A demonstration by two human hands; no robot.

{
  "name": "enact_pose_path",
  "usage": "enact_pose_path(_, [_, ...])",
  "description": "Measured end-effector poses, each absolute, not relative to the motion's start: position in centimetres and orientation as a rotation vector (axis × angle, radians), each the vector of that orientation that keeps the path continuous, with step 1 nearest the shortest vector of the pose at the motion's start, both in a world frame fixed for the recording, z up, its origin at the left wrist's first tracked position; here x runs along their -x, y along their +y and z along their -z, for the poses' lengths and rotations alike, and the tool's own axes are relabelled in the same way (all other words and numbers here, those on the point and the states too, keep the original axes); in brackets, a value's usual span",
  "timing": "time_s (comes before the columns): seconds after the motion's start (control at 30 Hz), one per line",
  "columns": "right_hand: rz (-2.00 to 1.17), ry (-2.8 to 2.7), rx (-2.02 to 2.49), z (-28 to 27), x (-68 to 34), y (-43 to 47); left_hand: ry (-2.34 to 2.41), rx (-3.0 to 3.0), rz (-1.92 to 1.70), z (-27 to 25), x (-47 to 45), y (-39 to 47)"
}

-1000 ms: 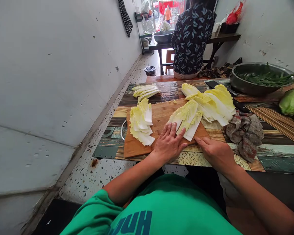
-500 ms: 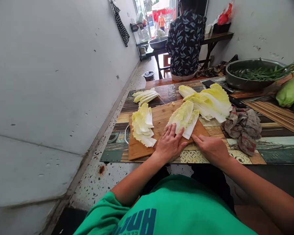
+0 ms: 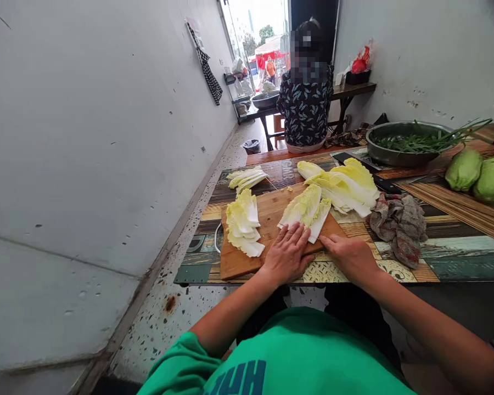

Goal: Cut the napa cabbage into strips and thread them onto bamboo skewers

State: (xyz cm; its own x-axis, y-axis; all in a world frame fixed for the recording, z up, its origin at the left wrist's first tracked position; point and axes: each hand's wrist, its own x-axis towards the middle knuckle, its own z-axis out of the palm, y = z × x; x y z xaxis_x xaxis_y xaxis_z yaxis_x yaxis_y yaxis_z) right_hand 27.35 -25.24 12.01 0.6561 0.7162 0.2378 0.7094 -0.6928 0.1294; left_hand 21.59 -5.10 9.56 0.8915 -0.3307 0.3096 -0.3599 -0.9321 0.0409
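Two or so pale Chinese cabbage leaves lie side by side on the wooden cutting board. My left hand rests flat across the white stem end of these leaves, fingers stretched out. At the board's near right edge is my right hand, its fingers closed and pointing at the stem ends; whatever it may hold is hidden. A stack of cut cabbage leaves sits on the board's left side. Beyond the board lie another small leaf pile and a larger pile of yellow-white leaves.
Right of the board are a crumpled cloth, a black-handled knife, bamboo skewers, green squashes and a metal basin of greens. A person sits ahead, back turned. A white wall runs along the left.
The camera view has tilted up slightly, so everything sits lower in the picture. My left hand's fingers have drawn closer together on the leaves. The right hand stays by the stem ends.
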Motion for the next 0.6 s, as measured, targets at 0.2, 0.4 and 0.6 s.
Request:
enact_pose_path(0.2, [-0.796, 1.052, -3.146, -17.3, -31.9, -27.2, -0.484, -2.589, -1.146, -11.1, -18.2, -2.7])
enact_pose_path(0.4, [-0.617, 1.102, -3.551, -22.2, -35.7, -25.2, -0.099, -2.451, -1.338, -9.0, -15.2, 3.0])
enact_pose_path(0.6, [-0.540, 1.173, -3.644, -22.7, -38.6, -19.8, 0.356, -2.182, -1.240, -6.9, -13.4, 6.2])
